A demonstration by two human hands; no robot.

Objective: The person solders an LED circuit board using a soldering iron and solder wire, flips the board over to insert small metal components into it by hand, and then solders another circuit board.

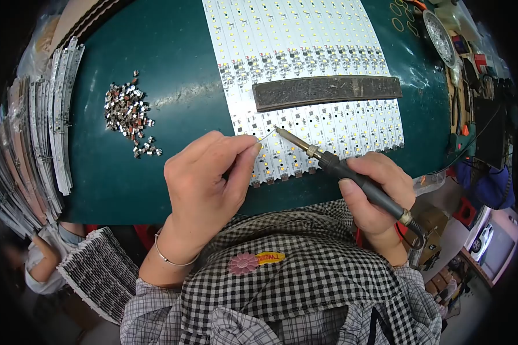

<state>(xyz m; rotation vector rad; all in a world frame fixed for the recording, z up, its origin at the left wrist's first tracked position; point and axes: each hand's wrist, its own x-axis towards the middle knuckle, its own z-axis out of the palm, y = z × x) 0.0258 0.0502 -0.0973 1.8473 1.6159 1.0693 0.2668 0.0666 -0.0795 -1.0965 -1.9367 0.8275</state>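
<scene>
Head: left fingers (246, 145) together on wire (267, 135).

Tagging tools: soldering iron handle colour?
Soldering iron handle: black, best seen in the head view.

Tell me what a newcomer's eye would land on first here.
Probably the bright white LED board panel first, running down the middle of the green table, with a dark bar lying across it. Next, the soldering iron in the right hand, its tip meeting the thin wire from the left hand. Then the heap of small parts to the left.
</scene>
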